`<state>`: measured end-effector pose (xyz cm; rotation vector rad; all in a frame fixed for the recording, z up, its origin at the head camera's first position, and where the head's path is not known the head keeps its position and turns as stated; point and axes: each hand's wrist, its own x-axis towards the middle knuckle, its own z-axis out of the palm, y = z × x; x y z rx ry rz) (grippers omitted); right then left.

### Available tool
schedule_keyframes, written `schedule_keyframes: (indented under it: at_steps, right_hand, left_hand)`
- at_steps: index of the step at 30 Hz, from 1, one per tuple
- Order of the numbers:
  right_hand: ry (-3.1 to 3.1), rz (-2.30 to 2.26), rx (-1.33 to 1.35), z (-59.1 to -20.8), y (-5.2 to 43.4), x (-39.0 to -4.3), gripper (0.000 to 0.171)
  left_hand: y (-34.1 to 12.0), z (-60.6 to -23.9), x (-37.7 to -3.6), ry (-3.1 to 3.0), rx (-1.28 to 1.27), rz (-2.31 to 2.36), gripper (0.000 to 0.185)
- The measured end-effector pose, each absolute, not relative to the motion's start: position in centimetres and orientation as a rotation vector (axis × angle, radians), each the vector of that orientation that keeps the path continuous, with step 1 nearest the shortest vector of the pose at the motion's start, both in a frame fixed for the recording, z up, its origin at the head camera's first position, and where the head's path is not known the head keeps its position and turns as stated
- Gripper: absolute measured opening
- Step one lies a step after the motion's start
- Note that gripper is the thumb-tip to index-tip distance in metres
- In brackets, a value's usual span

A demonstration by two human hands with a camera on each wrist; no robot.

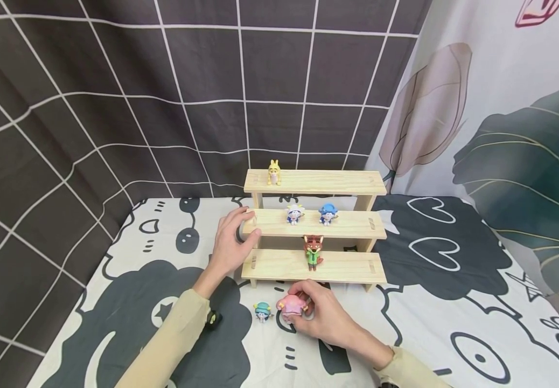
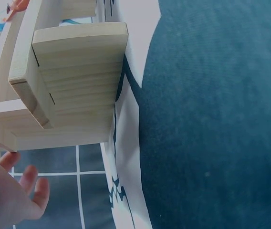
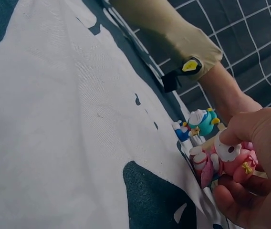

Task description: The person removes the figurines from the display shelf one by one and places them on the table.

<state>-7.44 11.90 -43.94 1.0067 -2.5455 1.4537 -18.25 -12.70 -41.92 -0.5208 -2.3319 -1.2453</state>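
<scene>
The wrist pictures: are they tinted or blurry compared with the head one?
Head view: warmer, evenly lit, pale wooden shelf crisp; left wrist: bluish cast, upper-left corner washed out, dark cloth soft; right wrist: cool tint too, pink figurine readable.

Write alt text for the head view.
A person's right hand holds a pink figurine beside a teal-hatted figurine standing on a patterned sheet. The left hand holds the left end of a three-tier wooden shelf bearing four more figurines.

A pink figurine (image 1: 291,306) is held before the three-tier shelf (image 1: 347,267).
</scene>
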Motion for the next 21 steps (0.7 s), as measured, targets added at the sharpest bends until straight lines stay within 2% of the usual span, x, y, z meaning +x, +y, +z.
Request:
schedule_keyframes:
  at_steps: [21]
  right_hand:
    - [-2.665,1.427,1.015,-43.79,11.79,-7.12,0.044]
  left_hand:
    - [-12.77,-42.1,-18.31,-2.335,-0.516,-1.253,0.042]
